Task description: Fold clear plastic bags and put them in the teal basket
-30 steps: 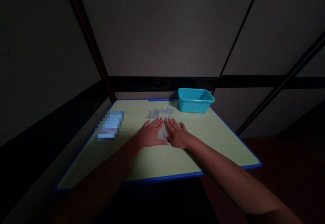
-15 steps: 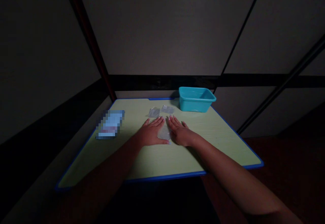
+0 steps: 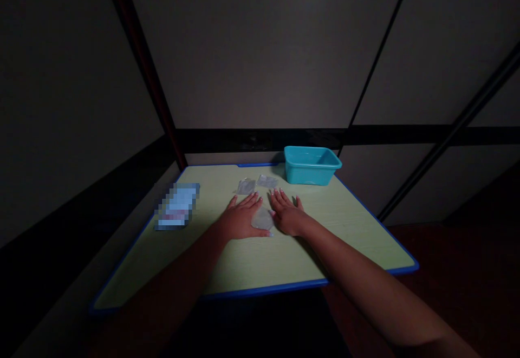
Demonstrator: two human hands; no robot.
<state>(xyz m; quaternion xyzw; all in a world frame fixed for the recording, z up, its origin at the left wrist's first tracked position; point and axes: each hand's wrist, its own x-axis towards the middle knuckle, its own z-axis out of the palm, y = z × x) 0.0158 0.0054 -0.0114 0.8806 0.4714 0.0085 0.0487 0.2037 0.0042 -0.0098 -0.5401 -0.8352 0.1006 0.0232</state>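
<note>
A pale, translucent flat piece (image 3: 262, 219), perhaps a small plastic bag, lies on the table between my hands. My left hand (image 3: 242, 220) rests palm down at its left side, fingers stretched forward and the thumb reaching along its near edge. On the other side, my right hand (image 3: 289, 214) is also flat, its fingers pointing away from me and its thumb at the piece's right edge. Just past my fingertips lie two similar clear pieces, one on the left (image 3: 246, 186) and one on the right (image 3: 267, 181).
A turquoise plastic basin (image 3: 311, 166) stands at the back right of the light table (image 3: 345, 228), which has a blue rim. On the left lies a blurred-out flat rectangular thing (image 3: 179, 206). Dark panelled walls rise behind and to the left.
The fingers of both hands have drawn slightly apart, showing more of the piece between them. The whole view has shifted a little, with the table lower in the picture.
</note>
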